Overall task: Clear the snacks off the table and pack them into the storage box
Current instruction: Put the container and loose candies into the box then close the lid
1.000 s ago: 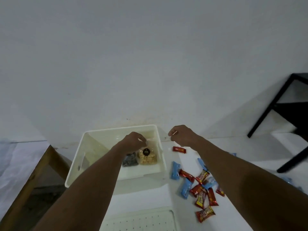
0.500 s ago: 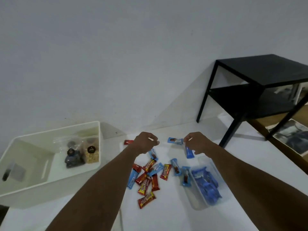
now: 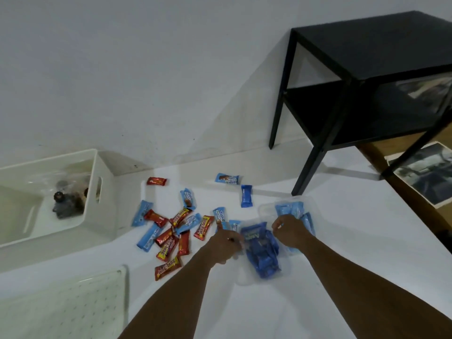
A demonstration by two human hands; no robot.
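Note:
A clear plastic bag of blue snack packs [image 3: 263, 253] lies on the white table [image 3: 318, 277]. My left hand [image 3: 226, 243] pinches the bag's left edge and my right hand [image 3: 291, 231] pinches its right edge. Left of the bag lies a scatter of several red and blue snack bars [image 3: 176, 228]. The white storage box [image 3: 95, 192] stands at the far left, holding two clear bags of snacks [image 3: 66, 199].
The box's white perforated lid [image 3: 63, 302] lies at the near left. A black side table [image 3: 362, 94] stands at the back right. Two blue bars [image 3: 245, 195] and a red bar [image 3: 156, 181] lie apart near the wall.
My view swung right from the box to the snack pile. Both hands left the box, crossed over the bars and came down on the bag of blue packs.

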